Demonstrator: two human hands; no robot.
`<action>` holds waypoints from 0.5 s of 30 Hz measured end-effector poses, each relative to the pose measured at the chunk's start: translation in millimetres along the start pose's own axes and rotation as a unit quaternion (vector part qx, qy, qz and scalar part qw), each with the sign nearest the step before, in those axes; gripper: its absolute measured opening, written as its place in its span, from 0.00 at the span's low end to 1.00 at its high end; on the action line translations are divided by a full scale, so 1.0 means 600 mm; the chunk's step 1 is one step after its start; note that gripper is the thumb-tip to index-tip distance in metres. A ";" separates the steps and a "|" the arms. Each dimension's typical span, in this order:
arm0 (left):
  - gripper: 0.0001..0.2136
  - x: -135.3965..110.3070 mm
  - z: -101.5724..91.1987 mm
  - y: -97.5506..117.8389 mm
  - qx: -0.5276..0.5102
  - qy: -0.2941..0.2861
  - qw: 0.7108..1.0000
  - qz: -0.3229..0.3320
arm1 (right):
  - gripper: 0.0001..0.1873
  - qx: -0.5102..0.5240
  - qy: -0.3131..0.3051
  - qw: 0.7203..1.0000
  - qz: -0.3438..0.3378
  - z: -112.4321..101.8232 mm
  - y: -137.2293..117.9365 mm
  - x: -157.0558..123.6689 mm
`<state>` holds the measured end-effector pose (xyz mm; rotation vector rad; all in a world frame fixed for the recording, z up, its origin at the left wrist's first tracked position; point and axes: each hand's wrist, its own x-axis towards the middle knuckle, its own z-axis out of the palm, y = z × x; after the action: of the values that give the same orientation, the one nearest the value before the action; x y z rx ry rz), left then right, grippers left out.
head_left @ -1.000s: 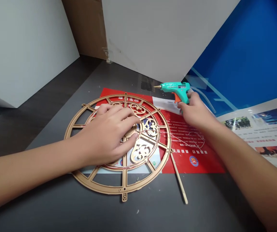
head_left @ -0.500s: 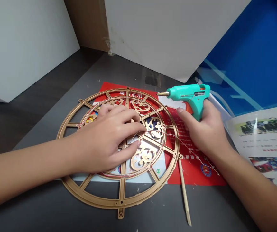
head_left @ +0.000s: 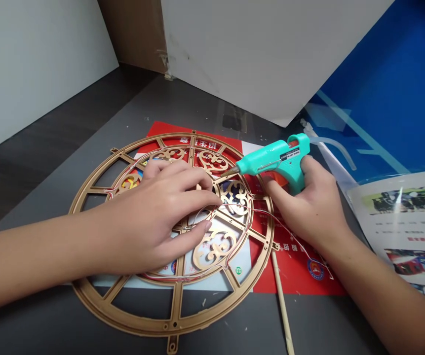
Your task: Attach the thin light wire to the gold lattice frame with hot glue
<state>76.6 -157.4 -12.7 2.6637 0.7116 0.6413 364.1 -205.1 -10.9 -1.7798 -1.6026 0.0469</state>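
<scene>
A round gold-brown openwork frame (head_left: 175, 308) with spokes and scroll ornaments lies flat on printed sheets. Thin red and white wire (head_left: 201, 277) runs around its inner ring, and a loose length trails off to the right. My left hand (head_left: 177, 212) rests over the frame's middle, its fingers spread and the index fingertip pressing the wire near the hub. In my right hand (head_left: 308, 197) is a teal glue gun (head_left: 271, 158), gripped by its handle. Its metal nozzle points down-left, close to the hub beside my left index finger.
A wooden stick (head_left: 282, 303) lies at the frame's right edge. Beneath the frame is a red and white printed sheet (head_left: 286, 266). Plastic-covered printed pages (head_left: 412, 222) lie at the right. White panels (head_left: 256, 54) stand behind, and a clear glue stick (head_left: 340, 148) sticks out of the gun's back.
My right hand has brought the glue gun left and tilted its nozzle down toward the hub. My left hand stays over the frame's middle, which appears slightly lower left in view.
</scene>
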 end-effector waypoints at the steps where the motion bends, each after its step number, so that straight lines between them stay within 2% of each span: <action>1: 0.13 0.000 -0.001 0.000 0.002 0.001 1.000 0.001 | 0.14 -0.005 -0.001 1.000 0.001 0.000 0.000 0.000; 15: 0.14 0.002 -0.004 0.001 0.030 -0.006 1.000 0.006 | 0.09 -0.039 -0.003 0.999 -0.005 -0.002 0.009 0.006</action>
<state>76.7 -156.6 -9.8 2.7259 0.7233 0.6158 370.1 -202.4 -11.1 -1.8329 -1.6367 -0.0149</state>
